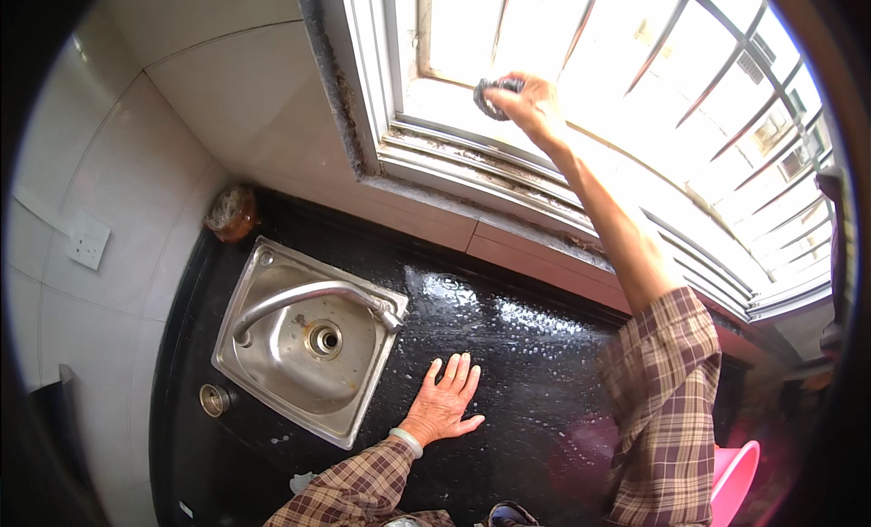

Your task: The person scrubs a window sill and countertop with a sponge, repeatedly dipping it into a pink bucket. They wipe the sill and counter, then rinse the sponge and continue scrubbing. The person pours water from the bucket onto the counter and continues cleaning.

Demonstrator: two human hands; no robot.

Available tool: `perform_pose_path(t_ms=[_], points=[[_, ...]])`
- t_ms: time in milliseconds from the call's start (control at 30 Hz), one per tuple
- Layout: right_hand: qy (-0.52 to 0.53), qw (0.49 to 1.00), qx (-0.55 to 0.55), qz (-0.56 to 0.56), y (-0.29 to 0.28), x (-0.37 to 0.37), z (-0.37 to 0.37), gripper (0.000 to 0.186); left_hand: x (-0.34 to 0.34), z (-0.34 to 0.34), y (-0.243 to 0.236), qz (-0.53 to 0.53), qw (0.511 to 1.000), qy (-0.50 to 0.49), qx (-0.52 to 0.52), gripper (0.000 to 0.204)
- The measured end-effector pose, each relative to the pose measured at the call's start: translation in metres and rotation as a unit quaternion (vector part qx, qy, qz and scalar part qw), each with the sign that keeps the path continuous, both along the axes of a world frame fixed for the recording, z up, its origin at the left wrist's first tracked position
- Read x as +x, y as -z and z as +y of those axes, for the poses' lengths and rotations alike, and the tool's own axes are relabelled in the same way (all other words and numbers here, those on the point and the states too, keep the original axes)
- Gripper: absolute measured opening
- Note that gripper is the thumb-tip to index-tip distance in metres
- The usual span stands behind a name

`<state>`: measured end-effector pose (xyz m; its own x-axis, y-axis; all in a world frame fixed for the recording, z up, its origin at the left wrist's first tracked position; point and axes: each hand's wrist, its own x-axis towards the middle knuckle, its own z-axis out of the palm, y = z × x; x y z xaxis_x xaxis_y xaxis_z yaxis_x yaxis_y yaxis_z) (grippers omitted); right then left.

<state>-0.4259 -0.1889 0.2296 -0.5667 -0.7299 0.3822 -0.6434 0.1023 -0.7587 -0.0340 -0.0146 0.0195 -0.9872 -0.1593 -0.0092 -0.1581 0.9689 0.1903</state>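
My right hand (533,105) reaches up and out through the window opening, its fingers closed on a dark grey steel wool scrubber (491,101). Bright light washes out the surface around the scrubber, so I cannot tell whether it touches anything. My left hand (443,407) lies flat on the wet black countertop (535,382), fingers spread, with a pale bangle (407,442) at the wrist. Just left of that hand sits the steel sink (288,382). Below my right forearm runs the window track (481,164), with dark grime in its grooves.
A curved faucet (308,293) arches over the sink basin. An orange-brown jar (232,213) stands in the back left corner. A small round metal strainer (214,400) lies left of the sink. Metal bars (658,44) cross outside the window. A pink basin (735,482) is at lower right.
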Motion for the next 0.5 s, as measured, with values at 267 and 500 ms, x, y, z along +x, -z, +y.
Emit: perform_pose_path(t_ms=[267,500], points=[[-0.114,0.923,0.167,0.328,-0.005,0.041,0.007,0.010,0.001,-0.001,-0.002,0.014,1.000,0.002,0.009,0.092],[-0.195,0.879,0.156,0.405,-0.006,0.039,-0.036,0.007,0.002,-0.002,0.000,0.008,1.000,0.007,0.001,0.092]])
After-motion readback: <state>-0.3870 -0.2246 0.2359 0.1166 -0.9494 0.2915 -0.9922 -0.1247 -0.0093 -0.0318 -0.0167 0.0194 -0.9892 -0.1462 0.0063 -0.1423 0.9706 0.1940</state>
